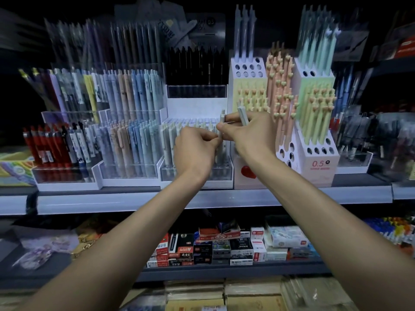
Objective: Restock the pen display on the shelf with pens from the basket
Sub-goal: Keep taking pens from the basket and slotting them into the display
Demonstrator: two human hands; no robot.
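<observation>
1 pale pen (222, 125) (upright) pinched between left hand (195, 150), right hand (249, 133).

Centred on the shelf (224, 198): tiered pen display (195, 106). Left of it, acrylic pen racks (132, 171); right, holed pen stands (318, 158). Below, small boxes (224, 248) on lower shelf (224, 271).

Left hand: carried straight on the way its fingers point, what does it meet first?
The upright pale pen that the right hand pinches; the left hand seems to pinch it already, though depth is unclear.
</observation>
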